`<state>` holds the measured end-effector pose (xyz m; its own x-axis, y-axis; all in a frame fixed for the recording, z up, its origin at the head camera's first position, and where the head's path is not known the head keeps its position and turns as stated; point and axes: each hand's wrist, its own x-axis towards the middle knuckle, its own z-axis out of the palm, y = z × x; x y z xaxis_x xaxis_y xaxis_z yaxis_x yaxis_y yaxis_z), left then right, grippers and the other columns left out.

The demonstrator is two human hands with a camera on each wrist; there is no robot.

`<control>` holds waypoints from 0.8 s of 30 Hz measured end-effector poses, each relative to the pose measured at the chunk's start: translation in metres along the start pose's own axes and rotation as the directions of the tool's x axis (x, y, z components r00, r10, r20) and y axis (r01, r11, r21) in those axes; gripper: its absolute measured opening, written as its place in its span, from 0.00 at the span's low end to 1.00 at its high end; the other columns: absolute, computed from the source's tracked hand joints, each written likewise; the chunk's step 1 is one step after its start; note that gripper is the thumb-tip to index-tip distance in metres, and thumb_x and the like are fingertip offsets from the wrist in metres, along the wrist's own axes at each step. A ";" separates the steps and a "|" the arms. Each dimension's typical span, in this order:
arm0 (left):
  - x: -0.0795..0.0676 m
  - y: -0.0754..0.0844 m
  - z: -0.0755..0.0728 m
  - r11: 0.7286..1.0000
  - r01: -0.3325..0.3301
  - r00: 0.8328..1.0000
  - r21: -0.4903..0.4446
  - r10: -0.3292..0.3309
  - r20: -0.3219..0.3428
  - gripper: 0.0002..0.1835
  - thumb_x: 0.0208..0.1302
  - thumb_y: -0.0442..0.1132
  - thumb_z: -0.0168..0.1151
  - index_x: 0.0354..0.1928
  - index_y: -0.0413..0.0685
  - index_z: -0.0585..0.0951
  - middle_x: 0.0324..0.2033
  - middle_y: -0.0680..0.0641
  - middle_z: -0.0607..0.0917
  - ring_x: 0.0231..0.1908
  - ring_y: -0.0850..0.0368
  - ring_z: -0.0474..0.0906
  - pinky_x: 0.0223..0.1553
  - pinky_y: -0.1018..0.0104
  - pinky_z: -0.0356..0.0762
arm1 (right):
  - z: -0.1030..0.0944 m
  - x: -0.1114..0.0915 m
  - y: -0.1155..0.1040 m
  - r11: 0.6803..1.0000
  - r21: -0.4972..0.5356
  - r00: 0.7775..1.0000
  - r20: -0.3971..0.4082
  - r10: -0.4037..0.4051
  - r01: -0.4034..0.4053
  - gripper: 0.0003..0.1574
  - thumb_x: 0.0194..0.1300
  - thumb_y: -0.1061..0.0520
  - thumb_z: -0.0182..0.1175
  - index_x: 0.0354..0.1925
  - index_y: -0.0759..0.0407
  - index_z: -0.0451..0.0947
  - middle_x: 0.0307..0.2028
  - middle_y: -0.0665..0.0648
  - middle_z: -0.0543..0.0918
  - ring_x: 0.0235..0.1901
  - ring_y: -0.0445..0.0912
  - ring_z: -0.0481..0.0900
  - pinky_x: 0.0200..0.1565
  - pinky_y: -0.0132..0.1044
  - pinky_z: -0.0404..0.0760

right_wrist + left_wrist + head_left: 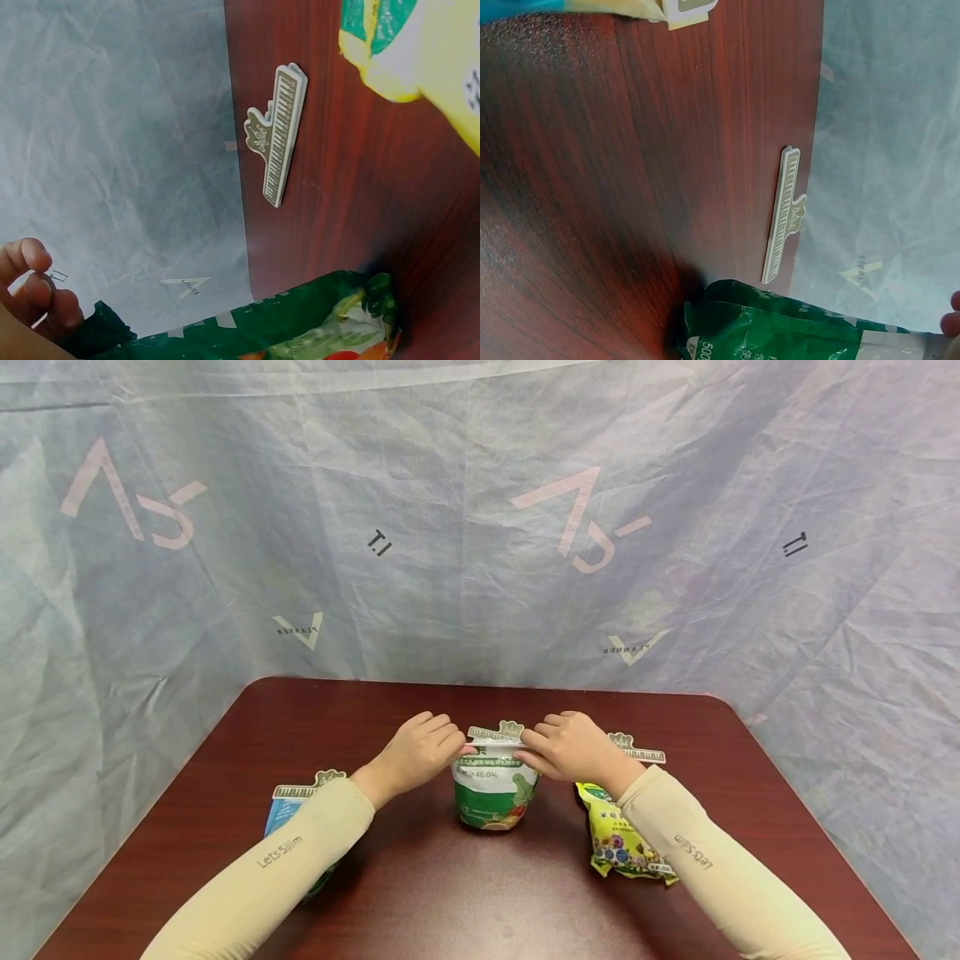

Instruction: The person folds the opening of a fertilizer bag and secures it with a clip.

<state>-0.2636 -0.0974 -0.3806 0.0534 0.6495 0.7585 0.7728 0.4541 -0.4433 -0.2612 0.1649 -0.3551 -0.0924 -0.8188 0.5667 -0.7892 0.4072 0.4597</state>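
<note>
Both hands grip the folded top edge of a green and white printed bag (pixel 491 797) that stands upright on the table. My left hand (pixel 423 747) holds the left end of the edge, fingers curled over it with the thumb below. At the right end my right hand (pixel 570 747) pinches the same edge. Just behind the bag a flat white and gold bag clip (pixel 498 732) shows partly between the hands. The bag's dark green side (pixel 780 326) fills the bottom of the left wrist view. In the right wrist view, curled fingertips (pixel 34 274) appear beside the bag.
A yellow flower-printed bag (pixel 622 839) lies to the right, partly behind the right sleeve, with another clip (pixel 637 752) beyond it. On the left, a blue bag (pixel 281 810) has a clip (pixel 309 787) at its top. Grey cloth (pixel 465 568) hangs behind the dark red table (pixel 465 902).
</note>
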 end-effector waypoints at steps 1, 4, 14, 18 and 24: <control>0.000 0.000 0.000 1.000 0.002 1.000 -0.001 -0.002 0.002 0.15 0.64 0.44 0.56 0.22 0.44 0.70 0.18 0.51 0.72 0.20 0.56 0.66 0.20 0.65 0.60 | -0.001 0.001 0.000 1.000 0.004 1.000 0.007 -0.004 0.004 0.22 0.69 0.43 0.44 0.25 0.54 0.71 0.13 0.46 0.68 0.13 0.43 0.66 0.15 0.35 0.63; -0.001 0.000 0.000 1.000 0.008 1.000 -0.003 -0.008 0.005 0.15 0.65 0.45 0.55 0.22 0.45 0.71 0.18 0.52 0.72 0.20 0.57 0.66 0.20 0.65 0.60 | -0.004 0.004 0.001 1.000 0.006 0.999 0.029 -0.017 0.017 0.24 0.69 0.42 0.41 0.25 0.54 0.71 0.13 0.46 0.68 0.13 0.43 0.67 0.15 0.36 0.65; -0.002 0.002 -0.001 1.000 0.009 0.999 0.026 -0.010 0.043 0.16 0.65 0.46 0.54 0.22 0.45 0.71 0.18 0.52 0.73 0.21 0.57 0.67 0.21 0.66 0.61 | -0.007 0.011 0.009 0.990 0.111 0.996 0.049 0.076 -0.082 0.23 0.72 0.44 0.38 0.25 0.52 0.69 0.15 0.44 0.64 0.13 0.39 0.64 0.16 0.31 0.61; -0.002 0.003 -0.002 1.000 0.009 0.999 0.024 -0.010 0.047 0.16 0.65 0.46 0.55 0.22 0.45 0.71 0.18 0.52 0.73 0.21 0.57 0.67 0.21 0.66 0.61 | -0.010 0.017 0.012 0.980 0.145 0.991 0.046 0.129 -0.134 0.19 0.70 0.45 0.42 0.27 0.51 0.70 0.17 0.45 0.67 0.15 0.38 0.66 0.16 0.31 0.63; -0.002 0.002 -0.002 1.000 0.007 0.999 0.025 -0.008 0.032 0.16 0.64 0.46 0.56 0.22 0.46 0.71 0.18 0.52 0.71 0.20 0.57 0.66 0.21 0.67 0.60 | -0.013 0.023 0.019 0.973 0.129 0.981 0.060 0.183 -0.190 0.15 0.68 0.47 0.47 0.30 0.52 0.74 0.20 0.47 0.72 0.18 0.41 0.71 0.17 0.34 0.67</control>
<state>-0.2606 -0.0993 -0.3824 0.0272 0.6649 0.7465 0.7570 0.4740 -0.4497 -0.2706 0.1589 -0.3243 -0.2719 -0.7532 0.5990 -0.8291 0.4994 0.2516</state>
